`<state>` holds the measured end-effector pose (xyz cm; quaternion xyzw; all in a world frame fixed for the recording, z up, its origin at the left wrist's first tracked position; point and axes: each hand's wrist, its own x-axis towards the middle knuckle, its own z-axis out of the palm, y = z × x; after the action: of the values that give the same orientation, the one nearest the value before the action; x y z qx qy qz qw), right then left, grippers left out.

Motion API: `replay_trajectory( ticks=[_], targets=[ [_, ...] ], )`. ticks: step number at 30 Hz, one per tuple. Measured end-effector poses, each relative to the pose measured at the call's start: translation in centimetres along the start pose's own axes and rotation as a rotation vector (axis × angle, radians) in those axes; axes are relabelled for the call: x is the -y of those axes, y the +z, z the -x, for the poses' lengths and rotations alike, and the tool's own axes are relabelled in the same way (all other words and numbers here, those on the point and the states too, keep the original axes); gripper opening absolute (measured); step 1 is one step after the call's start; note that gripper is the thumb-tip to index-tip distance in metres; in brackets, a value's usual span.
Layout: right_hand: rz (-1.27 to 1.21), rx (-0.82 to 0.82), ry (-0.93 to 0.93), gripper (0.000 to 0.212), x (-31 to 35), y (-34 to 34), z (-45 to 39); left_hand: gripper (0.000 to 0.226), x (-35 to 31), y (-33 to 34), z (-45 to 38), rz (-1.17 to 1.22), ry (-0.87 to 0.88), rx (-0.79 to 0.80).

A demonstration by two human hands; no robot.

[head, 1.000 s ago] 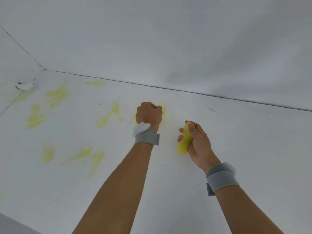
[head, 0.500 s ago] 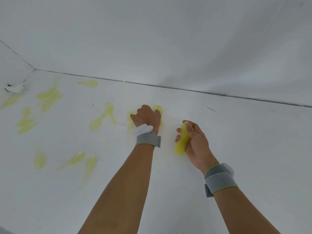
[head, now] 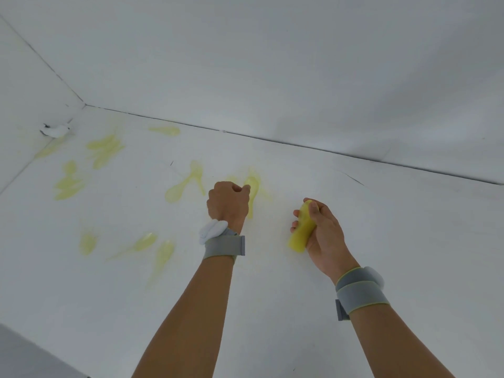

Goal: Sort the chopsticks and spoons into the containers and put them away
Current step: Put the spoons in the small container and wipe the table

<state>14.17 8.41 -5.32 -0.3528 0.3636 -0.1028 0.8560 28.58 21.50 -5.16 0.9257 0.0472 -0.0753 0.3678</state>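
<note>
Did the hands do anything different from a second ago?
Hardly. The left hand stays curled into a fist over a pale yellow spoon-shaped mark on the white surface; whether it grips anything is hidden. The right hand still holds the same bundle of yellow translucent plastic pieces. The view shifted slightly; the other yellow marks stayed put.

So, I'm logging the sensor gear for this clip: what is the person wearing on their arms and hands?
Both forearms are bare, with no sleeves or gloves. The left wrist carries a grey strap with a white rounded piece on its outer side. The right wrist has a wider grey strap edged in yellow-green, with a pale rounded piece and a small grey tab.
</note>
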Motion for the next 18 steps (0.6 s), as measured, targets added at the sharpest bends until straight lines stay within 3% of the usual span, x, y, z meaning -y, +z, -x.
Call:
replay_trajectory(
  ticks=[11, 18],
  targets=[
    [0.017, 0.011, 0.007, 0.017, 0.1, 1.2, -1.3, 0.027, -2.7, 1.2, -2.9, -0.013, -0.026, 0.025],
    [0.028, 0.006, 0.012, 0.018, 0.0, 0.8, -2.0, 0.028, -2.3, 2.7, -3.4, -0.147, -0.035, 0.034]
  ],
)
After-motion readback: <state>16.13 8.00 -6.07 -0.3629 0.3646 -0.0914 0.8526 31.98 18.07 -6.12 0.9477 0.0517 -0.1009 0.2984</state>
